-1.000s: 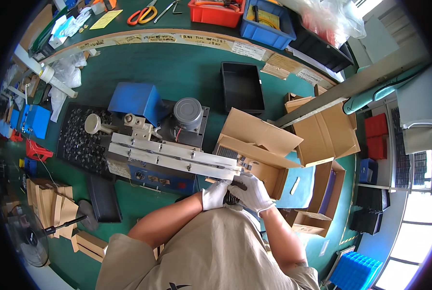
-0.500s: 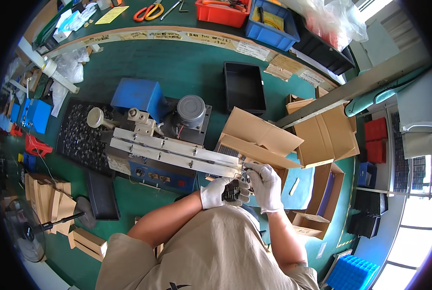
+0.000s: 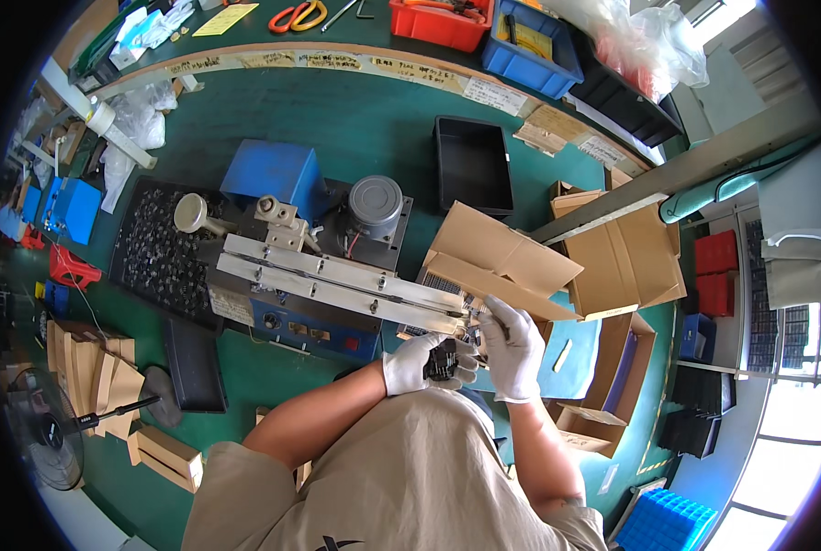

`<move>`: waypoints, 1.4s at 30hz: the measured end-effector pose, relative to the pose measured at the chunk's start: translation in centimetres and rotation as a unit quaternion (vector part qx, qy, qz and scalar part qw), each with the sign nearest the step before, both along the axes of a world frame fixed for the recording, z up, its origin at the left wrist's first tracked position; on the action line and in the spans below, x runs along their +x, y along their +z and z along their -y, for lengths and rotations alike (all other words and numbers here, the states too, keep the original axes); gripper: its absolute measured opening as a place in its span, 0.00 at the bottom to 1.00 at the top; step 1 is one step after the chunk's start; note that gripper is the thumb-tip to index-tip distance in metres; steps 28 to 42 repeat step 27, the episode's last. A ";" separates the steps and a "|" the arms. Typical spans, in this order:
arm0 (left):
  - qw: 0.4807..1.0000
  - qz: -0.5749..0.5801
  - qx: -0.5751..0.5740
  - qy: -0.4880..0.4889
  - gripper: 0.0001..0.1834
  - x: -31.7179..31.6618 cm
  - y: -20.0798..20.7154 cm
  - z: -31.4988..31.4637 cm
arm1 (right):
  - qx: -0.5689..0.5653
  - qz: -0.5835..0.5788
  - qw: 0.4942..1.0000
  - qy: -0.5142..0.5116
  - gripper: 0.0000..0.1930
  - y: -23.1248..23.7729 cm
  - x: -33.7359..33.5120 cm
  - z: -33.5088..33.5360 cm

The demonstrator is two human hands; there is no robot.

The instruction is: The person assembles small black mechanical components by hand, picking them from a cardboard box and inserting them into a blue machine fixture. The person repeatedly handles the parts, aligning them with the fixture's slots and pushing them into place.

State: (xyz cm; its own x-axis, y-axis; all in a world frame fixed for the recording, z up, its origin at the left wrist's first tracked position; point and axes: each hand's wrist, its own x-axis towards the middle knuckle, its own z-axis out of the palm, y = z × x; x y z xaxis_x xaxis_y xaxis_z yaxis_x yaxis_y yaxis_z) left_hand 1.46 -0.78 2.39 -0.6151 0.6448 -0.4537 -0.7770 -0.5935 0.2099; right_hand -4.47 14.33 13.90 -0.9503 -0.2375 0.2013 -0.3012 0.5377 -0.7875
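Note:
My left hand (image 3: 414, 365), in a white glove, is closed around a cluster of small black parts (image 3: 442, 361) close to my body. My right hand (image 3: 515, 351), also gloved, is beside the right end of a long pale metal double rail (image 3: 337, 292). Its fingers are bent together, and anything between them is too small to make out. The rail runs across a blue bench machine (image 3: 314, 338) with a round grey motor (image 3: 376, 204) behind it. Partly hidden by the rail and an open cardboard box (image 3: 498, 248), rows of dark small parts lie near my hands.
On the left, a black tray (image 3: 158, 248) holds many small black pieces. Another black tray (image 3: 473, 165) stands behind the box. More open cartons (image 3: 624, 248) and a slanting metal post (image 3: 686, 170) are on the right. A fan (image 3: 57, 427) stands at lower left.
My right hand has drawn back slightly to the right from the rail's end. My left hand stays around the black parts. The whole view has shifted a little.

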 end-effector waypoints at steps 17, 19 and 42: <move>0.999 -0.007 -0.046 -0.028 0.39 -0.3 0.5 -0.8 | -0.223 0.302 0.927 -0.021 0.06 -2.7 0.9 -2.5; 0.998 -0.017 -0.056 -0.026 0.40 -0.2 0.8 -0.8 | -0.252 0.182 0.950 0.003 0.09 -3.2 0.6 -2.2; 1.000 -0.005 -0.005 -0.001 0.39 0.2 -0.2 -0.4 | -0.195 0.098 0.976 0.015 0.13 -4.7 0.8 0.4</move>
